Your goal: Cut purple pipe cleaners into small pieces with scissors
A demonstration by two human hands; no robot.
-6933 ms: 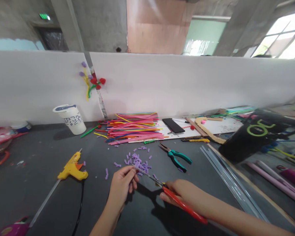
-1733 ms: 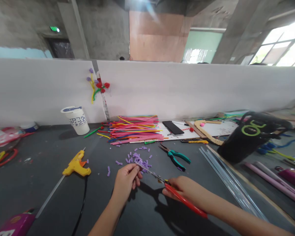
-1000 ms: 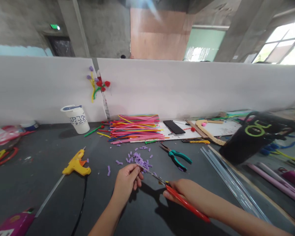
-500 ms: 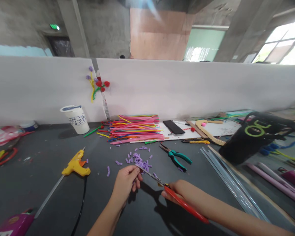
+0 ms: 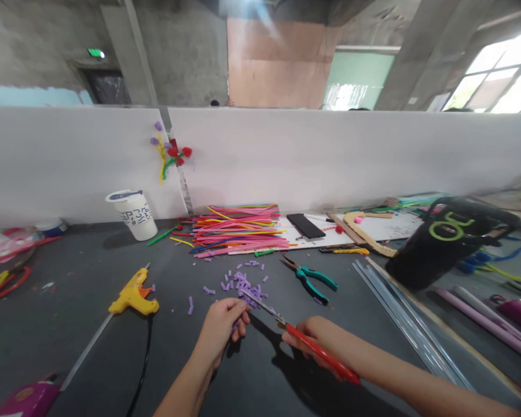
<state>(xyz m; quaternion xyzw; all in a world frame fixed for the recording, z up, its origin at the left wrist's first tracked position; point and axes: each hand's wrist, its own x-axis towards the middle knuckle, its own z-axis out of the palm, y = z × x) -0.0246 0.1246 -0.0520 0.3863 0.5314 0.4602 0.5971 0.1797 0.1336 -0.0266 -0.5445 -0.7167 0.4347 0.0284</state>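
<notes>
My left hand [image 5: 223, 319] is closed in a pinch just in front of the pile of short purple pieces [image 5: 246, 285]. A bit of purple pipe cleaner [image 5: 234, 328] shows between its fingers; most of it is hidden. My right hand [image 5: 315, 335] is wrapped around the red handles of a pair of scissors [image 5: 336, 366]. Their blades point left, with the tips beside my left fingertips and over the edge of the pile. Beyond my right hand lie teal-handled pliers [image 5: 315, 278].
A yellow glue gun [image 5: 134, 294] with a black cord lies left. Behind the pile are a bundle of colourful pipe cleaners [image 5: 238, 229], a phone [image 5: 306, 226] and a white cup [image 5: 136, 217]. Clear sticks [image 5: 403, 318] and a black tumbler [image 5: 434, 249] stand right.
The scissors and my right hand have shifted slightly left and up. My left hand has barely moved and keeps its pinch.
</notes>
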